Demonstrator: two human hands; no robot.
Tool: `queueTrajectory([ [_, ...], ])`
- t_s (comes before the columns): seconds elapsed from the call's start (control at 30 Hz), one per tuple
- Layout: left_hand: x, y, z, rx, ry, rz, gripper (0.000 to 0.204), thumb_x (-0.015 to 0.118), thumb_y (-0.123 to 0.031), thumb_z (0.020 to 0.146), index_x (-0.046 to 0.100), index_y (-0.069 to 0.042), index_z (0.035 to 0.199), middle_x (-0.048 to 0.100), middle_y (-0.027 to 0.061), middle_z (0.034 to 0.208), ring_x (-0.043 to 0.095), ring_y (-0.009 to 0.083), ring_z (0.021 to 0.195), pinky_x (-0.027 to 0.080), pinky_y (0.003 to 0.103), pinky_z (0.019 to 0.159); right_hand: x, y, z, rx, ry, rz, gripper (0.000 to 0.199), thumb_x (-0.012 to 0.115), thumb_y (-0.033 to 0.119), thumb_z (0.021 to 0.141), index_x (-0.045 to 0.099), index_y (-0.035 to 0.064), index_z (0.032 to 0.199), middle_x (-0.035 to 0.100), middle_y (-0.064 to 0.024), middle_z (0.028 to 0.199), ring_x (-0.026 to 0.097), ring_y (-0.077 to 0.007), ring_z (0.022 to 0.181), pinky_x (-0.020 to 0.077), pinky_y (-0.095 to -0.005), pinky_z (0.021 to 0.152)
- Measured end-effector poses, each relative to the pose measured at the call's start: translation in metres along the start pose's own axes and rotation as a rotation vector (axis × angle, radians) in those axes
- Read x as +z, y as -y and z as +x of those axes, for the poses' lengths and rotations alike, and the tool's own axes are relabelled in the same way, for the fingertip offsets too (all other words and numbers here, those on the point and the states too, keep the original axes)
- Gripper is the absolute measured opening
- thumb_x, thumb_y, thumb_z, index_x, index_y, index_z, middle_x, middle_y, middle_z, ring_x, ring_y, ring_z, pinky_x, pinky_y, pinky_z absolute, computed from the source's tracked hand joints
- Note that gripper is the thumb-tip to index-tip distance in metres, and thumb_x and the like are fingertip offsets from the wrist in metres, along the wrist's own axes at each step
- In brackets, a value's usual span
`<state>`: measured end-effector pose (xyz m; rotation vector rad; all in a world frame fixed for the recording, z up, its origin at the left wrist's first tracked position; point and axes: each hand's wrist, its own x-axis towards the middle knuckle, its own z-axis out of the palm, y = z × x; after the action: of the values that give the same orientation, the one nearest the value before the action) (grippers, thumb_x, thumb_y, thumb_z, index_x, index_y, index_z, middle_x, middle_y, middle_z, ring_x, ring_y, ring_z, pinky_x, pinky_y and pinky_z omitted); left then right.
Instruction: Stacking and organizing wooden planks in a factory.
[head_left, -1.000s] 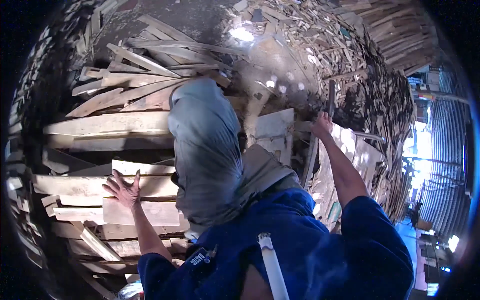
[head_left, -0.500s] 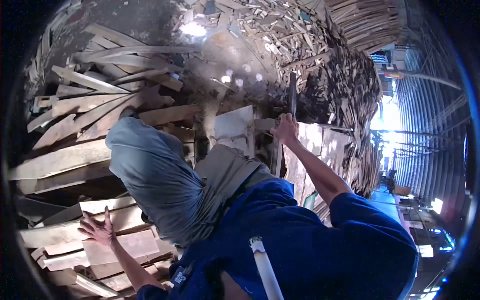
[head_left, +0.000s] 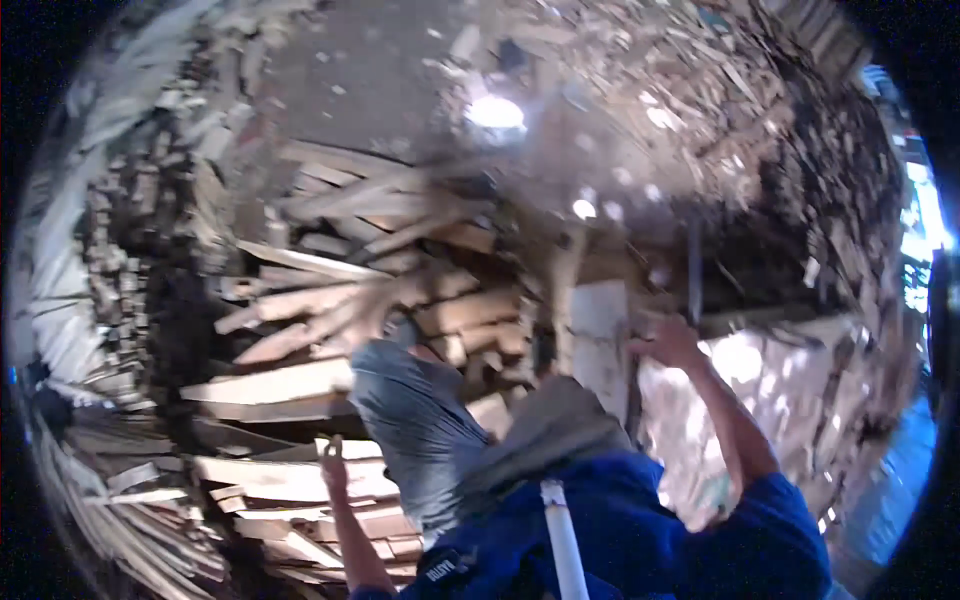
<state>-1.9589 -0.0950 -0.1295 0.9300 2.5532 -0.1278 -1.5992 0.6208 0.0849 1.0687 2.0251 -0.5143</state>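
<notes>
Motion blurs the picture. At the lower left, my left hand [head_left: 333, 470] is over pale, rough-split boards [head_left: 300, 475]; its fingers are too smeared to read. Right of centre, my right hand [head_left: 668, 340] appears closed at the lower end of a dark, narrow bar [head_left: 695, 265] that points away from me. What kind of tool the bar is, I cannot make out. Just left of that hand lies a pale, flat-topped block [head_left: 600, 310]. Below and right of the hand is a broad, light, sunlit surface [head_left: 740, 400].
Split wood pieces [head_left: 350, 200] are heaped on the left, beyond my bent leg [head_left: 405, 420] in grey trousers. Small offcuts [head_left: 740, 80] cover the ground at the far right. Stacked slats [head_left: 70, 250] line the left rim. A cigarette [head_left: 562, 540] juts into view at the bottom.
The view has swung left, so everything sits further right and lower. The left hand's spread fingers now look drawn together, though blurred. The right hand stays by the dark bar.
</notes>
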Motion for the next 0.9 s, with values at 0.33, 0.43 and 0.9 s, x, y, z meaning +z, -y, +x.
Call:
queueTrajectory([
  [0.33, -0.231, -0.292, 0.162, -0.391, 0.052, -0.618, 0.108, 0.075, -0.061, 0.069, 0.03, -0.002, 0.147, 0.039, 0.0181, 0.146, 0.048, 0.0397, 0.128, 0.044, 0.047, 0.102, -0.036, -0.18, 0.249, 0.218, -0.767, 0.467, 0.08, 0.058, 0.066, 0.083, 0.046, 0.0118, 0.14, 0.059, -0.0239, 0.127, 0.056, -0.0437, 0.117, 0.0465, -0.0515, 0.097],
  [0.43, -0.283, -0.329, 0.168, -0.458, 0.023, -0.525, 0.113, 0.078, -0.065, 0.065, 0.031, 0.0, 0.145, 0.04, 0.0195, 0.146, 0.047, 0.0422, 0.129, 0.044, 0.049, 0.104, -0.045, -0.199, 0.261, 0.128, -0.704, 0.414, 0.072, 0.053, 0.066, 0.087, 0.061, 0.0084, 0.129, 0.067, -0.0245, 0.114, 0.063, -0.0431, 0.106, 0.0504, -0.051, 0.092],
  [0.9, -0.351, -0.354, 0.266, -0.534, 0.069, -0.432, 0.093, 0.074, -0.065, 0.07, 0.051, 0.001, 0.131, 0.053, 0.0238, 0.134, 0.054, 0.0382, 0.123, 0.05, 0.047, 0.096, -0.075, -0.157, 0.239, 0.39, -0.699, 0.512, 0.044, 0.058, 0.044, 0.09, 0.069, 0.0032, 0.103, 0.068, -0.0247, 0.1, 0.064, -0.0433, 0.094, 0.0509, -0.0528, 0.082],
])
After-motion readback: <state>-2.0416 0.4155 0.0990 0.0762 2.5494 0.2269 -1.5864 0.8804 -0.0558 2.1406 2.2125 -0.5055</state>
